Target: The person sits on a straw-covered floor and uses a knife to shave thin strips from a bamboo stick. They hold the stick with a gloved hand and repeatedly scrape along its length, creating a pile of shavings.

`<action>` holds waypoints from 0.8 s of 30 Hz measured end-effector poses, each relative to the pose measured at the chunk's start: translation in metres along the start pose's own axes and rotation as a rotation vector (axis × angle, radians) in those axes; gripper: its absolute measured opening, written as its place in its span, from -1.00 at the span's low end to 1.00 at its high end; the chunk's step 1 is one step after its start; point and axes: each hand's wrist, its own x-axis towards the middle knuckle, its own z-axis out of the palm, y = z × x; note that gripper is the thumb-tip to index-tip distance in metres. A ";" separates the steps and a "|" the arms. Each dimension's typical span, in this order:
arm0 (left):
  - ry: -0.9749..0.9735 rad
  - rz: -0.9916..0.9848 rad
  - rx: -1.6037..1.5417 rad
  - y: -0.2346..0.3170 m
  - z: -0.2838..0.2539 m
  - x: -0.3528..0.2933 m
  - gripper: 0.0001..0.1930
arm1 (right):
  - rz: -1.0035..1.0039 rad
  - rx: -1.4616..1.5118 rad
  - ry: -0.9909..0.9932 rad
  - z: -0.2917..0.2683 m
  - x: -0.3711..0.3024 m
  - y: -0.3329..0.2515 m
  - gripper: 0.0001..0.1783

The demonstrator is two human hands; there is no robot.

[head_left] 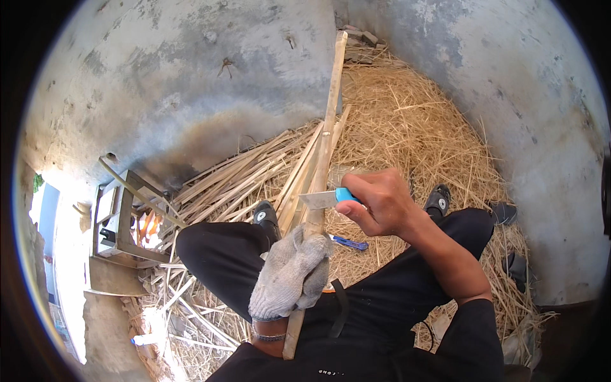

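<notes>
A long split bamboo strip [326,130] runs from my lap up and away toward the wall corner. My left hand [291,270], in a grey knitted glove, is wrapped round its near part, and the strip's near end comes out below the wrist. My bare right hand [385,202] grips a knife [318,200] by its blue handle. The knife's wide flat blade lies across the strip, a little beyond the glove. Whether the edge bites into the bamboo, I cannot tell. Between my legs a blue cutter [349,242] lies on the straw.
Several loose bamboo strips [235,172] are piled along the left wall. Straw-like shavings [420,121] cover the floor to the far corner, where bricks [363,38] lie. A box-like frame [121,219] stands at left. Dark sandals [515,270] lie at right. Stained walls enclose the space.
</notes>
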 end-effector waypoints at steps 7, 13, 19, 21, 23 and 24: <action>-0.046 -0.042 -0.001 -0.008 0.003 -0.006 -0.77 | 0.075 -0.149 0.335 0.009 0.015 0.033 -0.49; -0.220 -0.040 0.109 -0.026 0.011 -0.019 -0.72 | 0.716 -0.208 0.615 -0.055 0.024 0.123 -0.33; -0.118 0.040 -0.184 -0.025 -0.008 -0.003 -0.47 | 0.348 0.056 0.472 -0.027 0.005 0.065 -0.40; -0.172 0.108 -0.106 -0.030 -0.018 -0.001 -0.46 | 0.224 0.085 0.344 -0.024 0.010 0.031 -0.43; -0.095 0.126 -0.080 -0.023 -0.022 -0.003 -0.44 | 0.195 0.169 0.216 -0.017 0.007 0.011 -0.47; -0.061 0.138 -0.071 -0.020 -0.023 -0.003 -0.43 | 0.177 0.203 0.151 -0.013 0.006 0.004 -0.49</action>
